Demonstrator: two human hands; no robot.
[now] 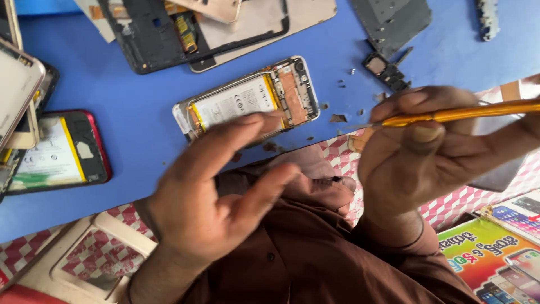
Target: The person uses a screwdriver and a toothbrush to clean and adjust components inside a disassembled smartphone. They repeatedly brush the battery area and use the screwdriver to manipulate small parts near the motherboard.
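Note:
An opened phone with a white battery and gold frame lies on the blue mat. My left hand hovers just in front of it, palm up, fingers apart and empty, fingertips near the phone's front edge. My right hand grips a yellow-handled screwdriver, its thin tip pointing left toward the phone's right end, a little short of it.
A red-framed opened phone lies at left, more phone shells stacked at far left. Black and gold back covers sit at the top. A dark plate, a small black part and loose screws lie at the right. Colourful printed cards lie at bottom right.

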